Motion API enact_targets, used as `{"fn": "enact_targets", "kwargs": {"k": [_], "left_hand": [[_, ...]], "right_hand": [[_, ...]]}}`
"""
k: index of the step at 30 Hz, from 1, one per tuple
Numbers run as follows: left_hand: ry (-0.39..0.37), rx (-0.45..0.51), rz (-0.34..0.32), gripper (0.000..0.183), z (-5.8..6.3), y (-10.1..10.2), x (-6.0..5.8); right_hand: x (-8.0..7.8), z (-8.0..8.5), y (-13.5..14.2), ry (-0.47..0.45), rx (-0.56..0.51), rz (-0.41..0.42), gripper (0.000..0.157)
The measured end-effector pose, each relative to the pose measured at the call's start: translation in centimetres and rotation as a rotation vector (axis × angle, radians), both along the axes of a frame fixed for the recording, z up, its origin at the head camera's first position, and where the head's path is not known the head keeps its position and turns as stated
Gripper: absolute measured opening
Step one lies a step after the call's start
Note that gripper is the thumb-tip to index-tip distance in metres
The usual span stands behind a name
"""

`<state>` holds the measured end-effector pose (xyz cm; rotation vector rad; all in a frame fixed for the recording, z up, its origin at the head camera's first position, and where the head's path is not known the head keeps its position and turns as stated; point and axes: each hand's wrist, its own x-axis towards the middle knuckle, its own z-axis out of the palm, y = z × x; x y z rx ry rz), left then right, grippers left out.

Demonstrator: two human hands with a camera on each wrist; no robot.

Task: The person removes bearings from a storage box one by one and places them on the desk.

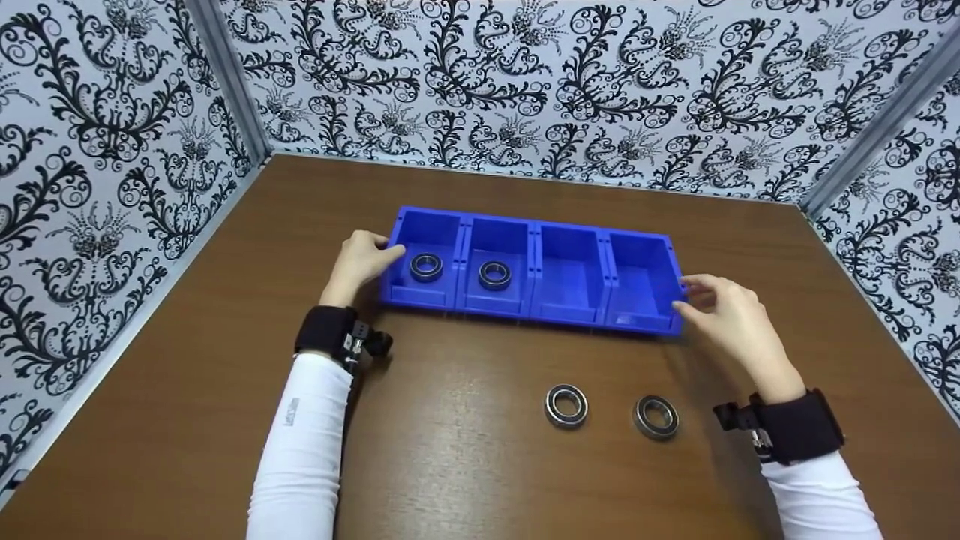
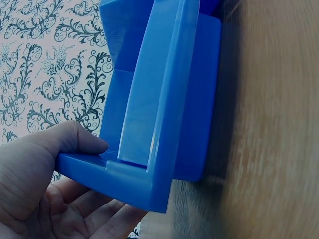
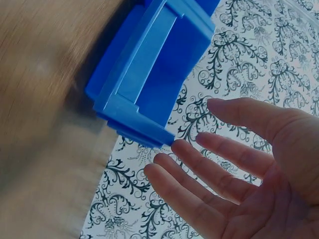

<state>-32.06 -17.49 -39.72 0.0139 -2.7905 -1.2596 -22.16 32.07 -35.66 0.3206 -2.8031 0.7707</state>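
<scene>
A blue four-part bin point(image 1: 568, 289) stands on the table. Its two left compartments each hold a bearing, one ball bearing point(image 1: 426, 267) in the leftmost and another ball bearing point(image 1: 494, 275) beside it. My left hand point(image 1: 365, 259) grips the bin's left side wall, thumb inside and fingers outside, as the left wrist view shows around the blue wall point(image 2: 112, 177). At the right end, my right hand point(image 1: 724, 311) is held with fingers spread and relaxed. In the right wrist view its fingertips point(image 3: 180, 147) are right at the bin's end wall point(image 3: 144, 127).
Two more bearings lie on the brown table point(image 1: 450, 465) in front of the bin: one bearing point(image 1: 566, 406) left of the other bearing point(image 1: 655, 417). Patterned panels point(image 1: 525, 90) enclose the table at the back and sides.
</scene>
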Motion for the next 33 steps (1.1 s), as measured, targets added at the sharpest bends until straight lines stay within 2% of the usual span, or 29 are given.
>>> {"fn": "enact_targets", "kwargs": {"k": [8, 15, 25, 33], "left_hand": [[-0.03, -0.001, -0.004, 0.044, 0.0, 0.0, 0.0], [-0.023, 0.003, -0.004, 0.042, 0.1, 0.0, 0.0], [-0.015, -0.001, -0.001, 0.039, 0.0, 0.0, 0.2], [-0.011, -0.007, -0.006, 0.04, 0.0, 0.0, 0.0]], "right_hand": [[-0.4, -0.7, 0.8, -0.013, -0.031, -0.049, 0.045], [-1.2, -1.4, 1.1, -0.074, -0.062, -0.06, 0.05], [-2.7, -2.3, 1.2, -0.143, -0.043, -0.076, 0.056], [-3.7, -2.8, 1.3, -0.186, -0.088, -0.063, 0.053]]}}
